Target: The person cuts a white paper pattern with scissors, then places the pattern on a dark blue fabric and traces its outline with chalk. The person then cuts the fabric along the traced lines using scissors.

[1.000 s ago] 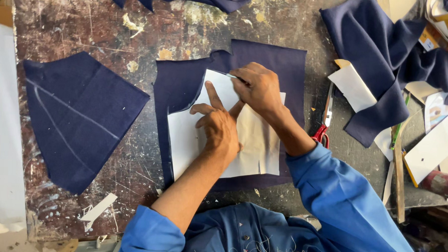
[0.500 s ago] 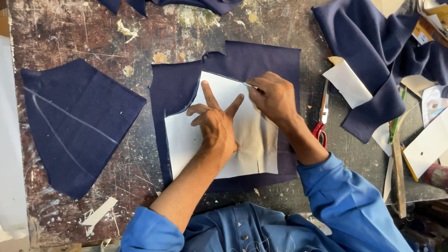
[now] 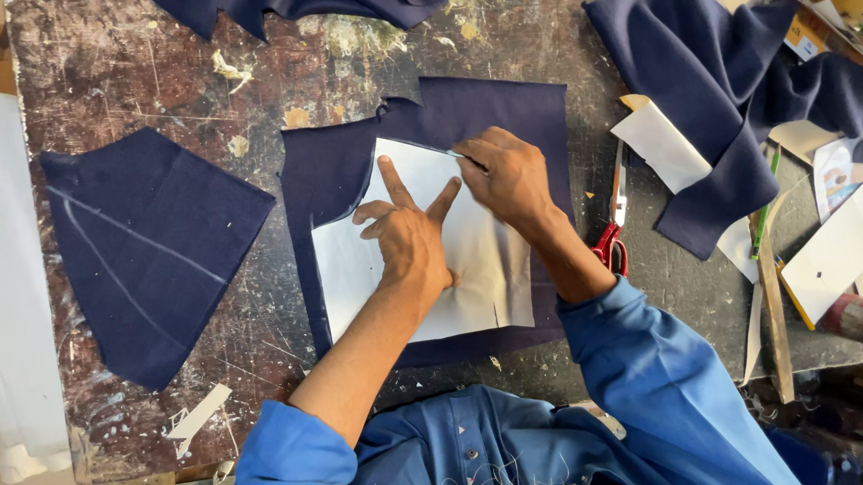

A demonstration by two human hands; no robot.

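Your right hand (image 3: 506, 173) curls its fingers tight around something thin at the top edge of the white paper pattern (image 3: 479, 263); only a pale sliver shows past the fingertips, too small for you to tell whether it is chalk or a pencil. Your left hand (image 3: 411, 240) lies flat on the pattern with the fingers spread wide, gripping nothing, just pressing the paper down. Your hands and forearms hide the middle of the pattern.

The pattern lies on a navy fabric piece (image 3: 474, 115) in the middle of the worn worktable (image 3: 122, 60), with a navy margin showing along the top, left and bottom. Count three more lots of navy cloth: one cut piece (image 3: 144, 252) with pale chalk lines to your left, well apart; one heap (image 3: 287, 0) cut off by the top edge; one crumpled pile (image 3: 732, 119) at upper right. A single pair of red-handled scissors (image 3: 616, 220) lies just beside your right forearm, the handles partly hidden by it. Paper scraps and a wooden stick (image 3: 772, 302) crowd the right side, too jumbled to count.

Open tabletop lies between the two flat navy pieces and above them; the table's near edge runs close under the fabric.
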